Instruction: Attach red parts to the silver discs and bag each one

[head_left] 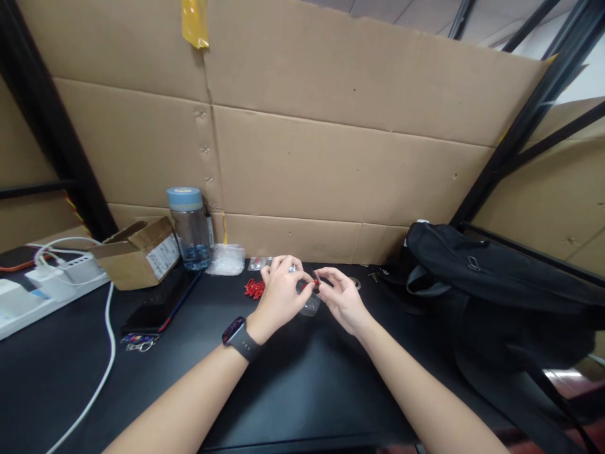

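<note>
My left hand (282,287), with a dark watch (235,330) on its wrist, is closed, thumb and fingers pinched by a small red piece (316,283). My right hand (343,297) pinches a thin dark round-edged piece (315,275) against it; its exact kind is too small to tell. Both hands meet just above the black table. Below them lies a clear plastic bag (311,306), partly hidden. Left of my left hand is a pile of small red pieces (254,289), with a small clear packet (258,263) behind. A tan ring (356,284) shows behind my right hand.
A bottle with a blue lid (184,227), an open cardboard box (138,252) and a bundle of clear bags (226,259) stand at back left. Nearer are a dark phone-like slab (163,306), keys (142,343) and a white power strip (57,287). A black backpack (477,284) fills the right.
</note>
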Available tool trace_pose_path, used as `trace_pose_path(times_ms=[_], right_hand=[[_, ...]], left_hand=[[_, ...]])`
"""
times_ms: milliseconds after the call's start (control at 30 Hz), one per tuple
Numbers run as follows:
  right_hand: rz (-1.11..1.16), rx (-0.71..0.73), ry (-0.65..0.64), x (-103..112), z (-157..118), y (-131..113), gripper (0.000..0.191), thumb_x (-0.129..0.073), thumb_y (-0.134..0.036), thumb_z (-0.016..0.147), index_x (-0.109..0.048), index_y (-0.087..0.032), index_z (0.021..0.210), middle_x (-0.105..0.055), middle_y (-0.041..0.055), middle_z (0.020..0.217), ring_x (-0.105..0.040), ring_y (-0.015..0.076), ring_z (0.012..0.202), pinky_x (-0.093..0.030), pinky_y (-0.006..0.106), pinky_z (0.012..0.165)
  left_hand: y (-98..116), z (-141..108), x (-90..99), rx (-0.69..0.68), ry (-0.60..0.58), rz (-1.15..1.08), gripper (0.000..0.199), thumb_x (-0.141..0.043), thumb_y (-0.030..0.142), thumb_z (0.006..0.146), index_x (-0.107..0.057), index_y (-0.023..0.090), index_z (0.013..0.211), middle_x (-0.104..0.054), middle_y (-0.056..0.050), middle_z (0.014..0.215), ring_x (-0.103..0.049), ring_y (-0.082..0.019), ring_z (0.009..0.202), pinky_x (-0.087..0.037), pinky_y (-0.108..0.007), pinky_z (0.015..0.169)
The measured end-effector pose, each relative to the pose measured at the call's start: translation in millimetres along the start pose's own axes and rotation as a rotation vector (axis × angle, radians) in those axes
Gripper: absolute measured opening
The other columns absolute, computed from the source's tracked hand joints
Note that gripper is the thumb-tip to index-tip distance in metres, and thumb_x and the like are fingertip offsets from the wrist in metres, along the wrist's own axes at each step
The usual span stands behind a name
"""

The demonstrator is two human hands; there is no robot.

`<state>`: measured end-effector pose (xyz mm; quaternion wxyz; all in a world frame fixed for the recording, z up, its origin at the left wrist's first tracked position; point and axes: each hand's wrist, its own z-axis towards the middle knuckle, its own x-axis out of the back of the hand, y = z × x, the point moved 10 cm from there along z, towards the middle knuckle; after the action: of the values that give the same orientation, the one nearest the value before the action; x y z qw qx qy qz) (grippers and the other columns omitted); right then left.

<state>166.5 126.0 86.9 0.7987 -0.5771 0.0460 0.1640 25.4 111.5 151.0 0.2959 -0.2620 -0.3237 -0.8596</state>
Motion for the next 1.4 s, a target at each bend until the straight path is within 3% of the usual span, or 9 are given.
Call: trace_pose_path(times_ms=[400,733,867,1033,1267,1400], right_hand=[[-0.088,0.01,-0.034,2.2,2.9,3.5,0.036,-0.086,-0.021,0.071,-0.071,-0.023,0.103,-0.068,0.0053,0.114,-0.065,0.0224,0.111,-0.049,0.04,0.106],[-0.228,0.0,-0.056,-2.4,2.1,2.1,0.04,-0.088,-0.024,0.065,-0.072,-0.021,0.101,-0.072,0.0065,0.111,-0.068,0.0252,0.108,-0.05,0.044,0.106],[-0.293,0.023,-0.025,-1.1,3.3,-2.7,0.03,-0.086,-0.031,0.07,-0.072,-0.019,0.094,-0.073,0.0065,0.105,-0.07,0.0242,0.101,-0.054,0.043,0.099],[-0.533,0.08,-0.057,1.7,5.6,-9.2,0.026,-0.069,-0.043,0.086,-0.072,-0.018,0.093,-0.072,0.0079,0.099,-0.069,0.0219,0.093,-0.057,0.038,0.087],[-0.867,0.24,-0.143,-10.1,0.9,-24.9,0.019,-0.059,-0.036,0.093,-0.068,-0.02,0.087,-0.063,0.009,0.108,-0.063,0.0211,0.099,-0.054,0.032,0.077],[-0.978,0.277,-0.192,-17.2,-3.6,-27.9,0.016,-0.053,-0.029,0.097,-0.063,-0.02,0.089,-0.058,0.0095,0.114,-0.061,0.0198,0.102,-0.053,0.03,0.077]], left_hand=[[3.1,-0.2,1.7,-0.05,-0.003,0.042,0.011,-0.07,0.028,0.083,-0.075,0.024,0.074,-0.062,-0.006,0.105,-0.045,-0.027,0.112,-0.03,-0.046,0.091],[0.3,-1.1,-4.2,-0.058,-0.04,0.041,0.01,-0.069,0.024,0.083,-0.075,0.023,0.075,-0.062,-0.006,0.107,-0.045,-0.028,0.112,-0.032,-0.046,0.091],[-0.4,-0.9,-4.1,-0.058,-0.043,0.042,0.01,-0.069,0.025,0.083,-0.076,0.024,0.076,-0.062,-0.007,0.105,-0.044,-0.028,0.112,-0.033,-0.047,0.091],[4.1,-1.9,-2.0,-0.092,-0.042,0.068,0.01,-0.068,0.025,0.084,-0.075,0.023,0.076,-0.061,-0.008,0.107,-0.043,-0.029,0.114,-0.033,-0.048,0.092],[2.7,-4.0,-12.6,-0.125,-0.103,0.032,0.011,-0.069,0.029,0.085,-0.076,0.026,0.078,-0.06,-0.006,0.108,-0.042,-0.029,0.116,-0.033,-0.047,0.093],[0.8,-1.7,-17.5,-0.193,-0.247,0.014,0.013,-0.065,0.036,0.088,-0.074,0.027,0.091,-0.065,-0.005,0.109,-0.047,-0.027,0.115,-0.035,-0.045,0.096]])
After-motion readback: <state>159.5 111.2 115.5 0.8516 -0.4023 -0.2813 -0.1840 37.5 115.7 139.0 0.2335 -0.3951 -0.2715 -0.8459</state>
